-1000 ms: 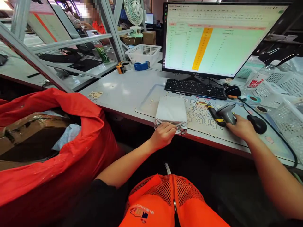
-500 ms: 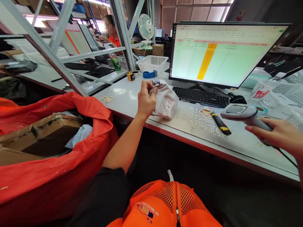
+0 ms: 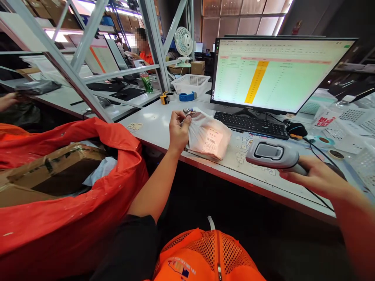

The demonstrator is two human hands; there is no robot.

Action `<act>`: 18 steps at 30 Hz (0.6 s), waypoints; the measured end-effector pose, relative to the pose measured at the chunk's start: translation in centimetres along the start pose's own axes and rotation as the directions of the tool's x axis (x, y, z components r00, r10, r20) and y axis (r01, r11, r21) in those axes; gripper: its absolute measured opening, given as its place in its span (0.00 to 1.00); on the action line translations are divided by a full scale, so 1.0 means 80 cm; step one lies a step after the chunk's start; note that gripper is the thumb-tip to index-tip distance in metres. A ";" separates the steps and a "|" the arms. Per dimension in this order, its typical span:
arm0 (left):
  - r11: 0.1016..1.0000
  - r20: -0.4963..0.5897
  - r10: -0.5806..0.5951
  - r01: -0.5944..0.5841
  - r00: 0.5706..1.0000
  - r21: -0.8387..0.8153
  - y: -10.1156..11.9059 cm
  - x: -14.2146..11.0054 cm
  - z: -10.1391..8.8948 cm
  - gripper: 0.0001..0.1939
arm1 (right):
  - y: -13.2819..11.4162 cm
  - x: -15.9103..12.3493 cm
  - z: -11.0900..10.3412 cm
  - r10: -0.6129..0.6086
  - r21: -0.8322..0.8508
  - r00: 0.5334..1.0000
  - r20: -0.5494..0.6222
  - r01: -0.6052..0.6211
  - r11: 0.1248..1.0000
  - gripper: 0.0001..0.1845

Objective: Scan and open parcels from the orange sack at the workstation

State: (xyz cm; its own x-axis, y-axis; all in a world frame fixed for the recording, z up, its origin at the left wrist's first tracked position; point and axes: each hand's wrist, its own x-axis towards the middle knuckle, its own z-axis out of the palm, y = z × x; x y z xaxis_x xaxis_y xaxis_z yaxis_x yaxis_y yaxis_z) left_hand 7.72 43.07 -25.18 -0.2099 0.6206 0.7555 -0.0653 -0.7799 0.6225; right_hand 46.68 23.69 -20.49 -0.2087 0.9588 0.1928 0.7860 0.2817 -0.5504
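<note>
My left hand (image 3: 179, 130) pinches the gathered top of a white plastic parcel bag (image 3: 196, 134) over the front of the desk. On the bag a barcode label (image 3: 212, 141) faces up, lit with a reddish glow. My right hand (image 3: 318, 175) is wrapped round the handle of a grey barcode scanner (image 3: 272, 154). The scanner's head points left at the label, a short gap away. Its black cable hangs below my right hand. Beyond the bag lie a black keyboard (image 3: 252, 124) and a monitor (image 3: 281, 74) with a lit spreadsheet.
At left stands a red fabric bin (image 3: 123, 144) holding a cardboard box (image 3: 58, 164). Tape rolls and a white basket (image 3: 190, 84) sit at the desk's back. A plastic bottle (image 3: 331, 113) and perforated baskets stand at right. Another person (image 3: 143, 50) sits beyond the metal frame (image 3: 152, 43).
My right hand has brought the scanner left, close to the bag. The bag has turned so its label faces the scanner, and the label now glows reddish.
</note>
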 end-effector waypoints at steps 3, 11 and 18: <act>0.998 -0.030 -0.050 0.050 0.998 -0.026 -0.004 -0.001 -0.007 0.24 | 0.014 0.006 0.000 0.045 -0.006 0.996 -0.075 -0.045 0.999 0.29; 0.965 -0.121 -0.255 0.245 0.959 -0.093 -0.026 -0.005 -0.029 0.29 | 0.083 0.024 0.003 0.383 0.060 0.900 -0.208 -0.379 0.923 0.42; 0.980 -0.051 -0.182 0.177 0.982 -0.085 0.008 -0.013 -0.005 0.24 | 0.029 -0.003 0.006 0.073 0.084 0.997 -0.028 -0.071 0.994 0.31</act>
State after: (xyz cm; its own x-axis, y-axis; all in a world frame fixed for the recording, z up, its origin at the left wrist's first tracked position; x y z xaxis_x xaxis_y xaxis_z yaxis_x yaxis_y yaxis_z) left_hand 7.52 41.86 -25.63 -0.2439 0.7472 0.6182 -0.1838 -0.6615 0.7271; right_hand 48.32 24.11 -22.19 -0.1342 0.9754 0.1749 0.7468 0.2155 -0.6291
